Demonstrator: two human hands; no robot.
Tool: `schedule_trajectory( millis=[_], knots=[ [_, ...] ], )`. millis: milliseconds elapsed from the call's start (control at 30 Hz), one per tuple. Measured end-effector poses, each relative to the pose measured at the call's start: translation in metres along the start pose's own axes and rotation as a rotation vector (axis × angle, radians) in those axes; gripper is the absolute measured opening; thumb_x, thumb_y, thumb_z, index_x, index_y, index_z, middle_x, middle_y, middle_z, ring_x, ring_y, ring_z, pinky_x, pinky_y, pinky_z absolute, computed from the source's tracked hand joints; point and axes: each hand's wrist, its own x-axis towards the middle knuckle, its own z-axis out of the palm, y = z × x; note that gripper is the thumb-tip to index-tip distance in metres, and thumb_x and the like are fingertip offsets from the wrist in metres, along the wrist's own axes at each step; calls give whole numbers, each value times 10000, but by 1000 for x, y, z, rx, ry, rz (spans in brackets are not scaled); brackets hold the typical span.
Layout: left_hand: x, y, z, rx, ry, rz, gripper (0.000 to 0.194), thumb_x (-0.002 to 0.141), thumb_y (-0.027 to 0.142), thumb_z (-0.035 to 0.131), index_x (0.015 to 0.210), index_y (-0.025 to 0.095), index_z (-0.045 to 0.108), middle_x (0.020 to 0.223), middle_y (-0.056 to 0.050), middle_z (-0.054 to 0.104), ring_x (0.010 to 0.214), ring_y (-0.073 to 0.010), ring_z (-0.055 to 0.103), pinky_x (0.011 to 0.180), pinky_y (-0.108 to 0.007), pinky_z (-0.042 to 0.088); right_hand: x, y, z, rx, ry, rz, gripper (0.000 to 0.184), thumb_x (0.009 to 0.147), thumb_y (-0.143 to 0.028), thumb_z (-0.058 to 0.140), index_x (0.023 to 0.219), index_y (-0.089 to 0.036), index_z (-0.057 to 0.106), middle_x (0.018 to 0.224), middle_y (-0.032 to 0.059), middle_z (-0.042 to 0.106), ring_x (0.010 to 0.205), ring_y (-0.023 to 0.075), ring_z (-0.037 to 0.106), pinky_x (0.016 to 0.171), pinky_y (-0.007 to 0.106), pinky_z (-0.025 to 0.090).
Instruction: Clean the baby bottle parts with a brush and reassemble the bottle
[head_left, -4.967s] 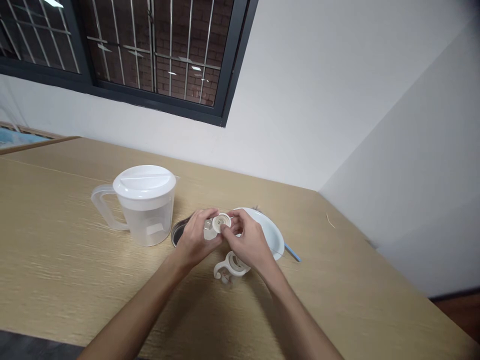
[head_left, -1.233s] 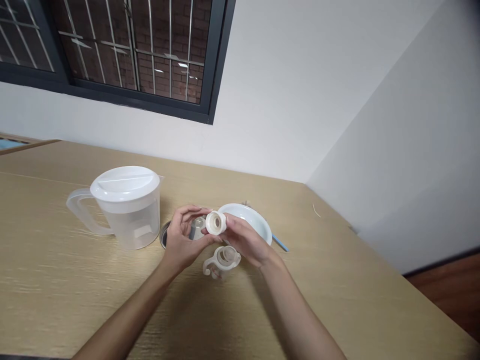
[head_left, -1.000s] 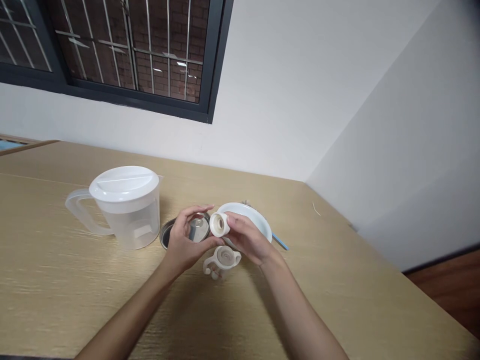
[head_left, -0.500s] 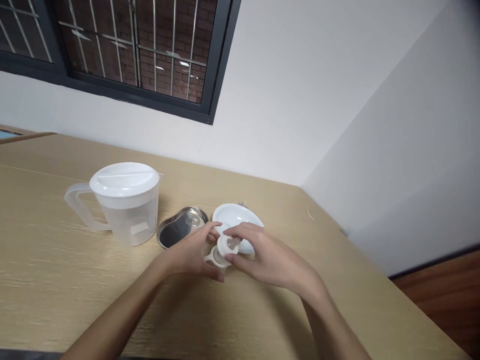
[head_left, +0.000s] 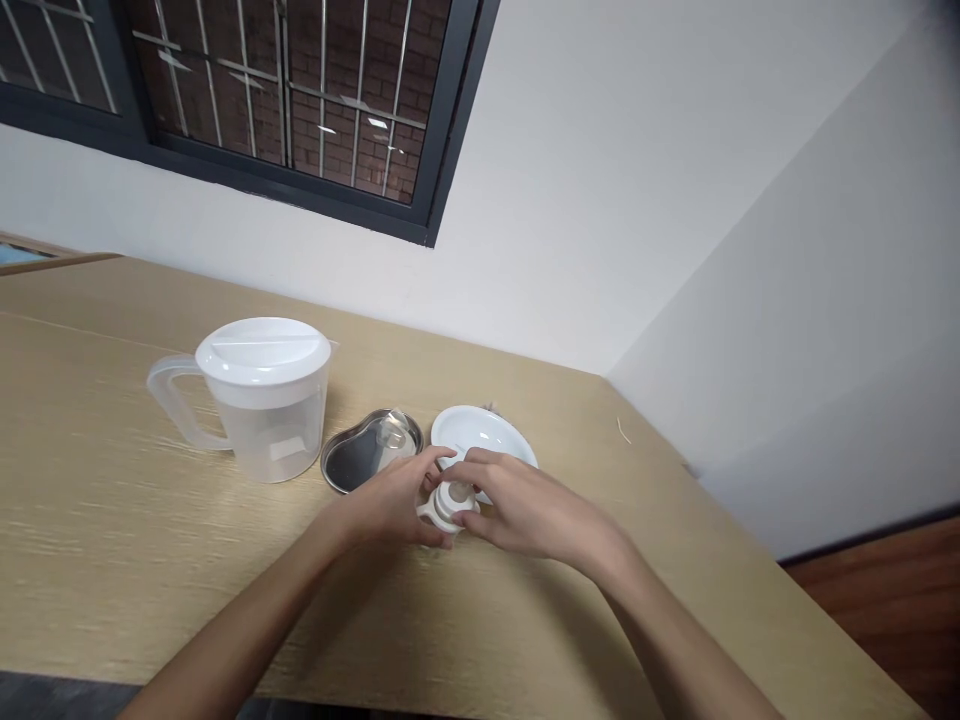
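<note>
Between my two hands is a small baby bottle with white side handles (head_left: pixel 427 512), its lower part mostly hidden. My left hand (head_left: pixel 394 502) curls around the bottle from the left, thumb at the front. A white collar ring with a translucent teat (head_left: pixel 456 492) sits at the bottle's mouth, pinched by the fingers of my right hand (head_left: pixel 517 500). Whether the ring is threaded on, I cannot tell. Just behind my hands lie a white oval bowl (head_left: pixel 484 428) and a kidney-shaped metal tray (head_left: pixel 346 460) with a clear plastic piece (head_left: pixel 395 430) in it.
A lidded translucent pitcher (head_left: pixel 274 415) with liquid inside stands at the left, its handle pointing left. Behind the wooden table (head_left: pixel 225 590) are a white wall and a barred window (head_left: pixel 300 90). A thin pale strip (head_left: pixel 623 430) lies at the right.
The collar ring with its teat has gone from tilted to nearly upright, lower over the bottle's mouth. My right hand has come down with it. The view has shifted slightly.
</note>
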Motion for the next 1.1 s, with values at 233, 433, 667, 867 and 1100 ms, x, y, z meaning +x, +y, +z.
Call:
schedule_trajectory(
  millis=[233, 433, 667, 867, 1100],
  knots=[
    [1, -2, 1, -41, 13, 13, 904, 551, 299, 861, 1348, 245, 439, 1049, -60, 664, 976, -261, 635, 795, -357, 505, 11, 2, -11, 96, -118, -110, 453, 776, -83, 624, 1167, -304, 682, 1088, 20, 693, 934, 202, 626, 781, 278, 439],
    [1, -4, 1, -78, -3, 9, 911, 545, 302, 869, 1340, 241, 428, 1021, -58, 674, 949, -259, 655, 766, -345, 510, 14, 6, -16, 103, -185, -212, 520, 744, -3, 573, 1155, -299, 688, 1158, 9, 693, 1029, 204, 632, 858, 298, 452],
    [2, -4, 0, -113, -2, -1, 893, 519, 283, 877, 1306, 247, 455, 974, -35, 685, 891, -249, 670, 738, -328, 510, 17, 5, -18, 137, -217, -264, 516, 693, 43, 521, 1060, -265, 713, 1104, 12, 706, 1006, 196, 642, 846, 300, 452],
    [3, -5, 0, -118, -5, -11, 919, 512, 300, 880, 1320, 247, 445, 984, -32, 676, 912, -250, 660, 740, -323, 500, 22, 0, -22, 142, -249, -287, 440, 687, 17, 517, 950, -260, 734, 978, -1, 724, 882, 181, 655, 783, 276, 456],
    [1, -6, 2, 12, 28, -38, 756, 517, 332, 853, 1183, 240, 509, 865, 13, 602, 771, -205, 620, 607, -277, 442, 34, -4, -5, -177, -124, -107, 147, 766, -367, 715, 782, -223, 739, 509, -3, 525, 521, 164, 518, 525, 256, 328]
  ],
)
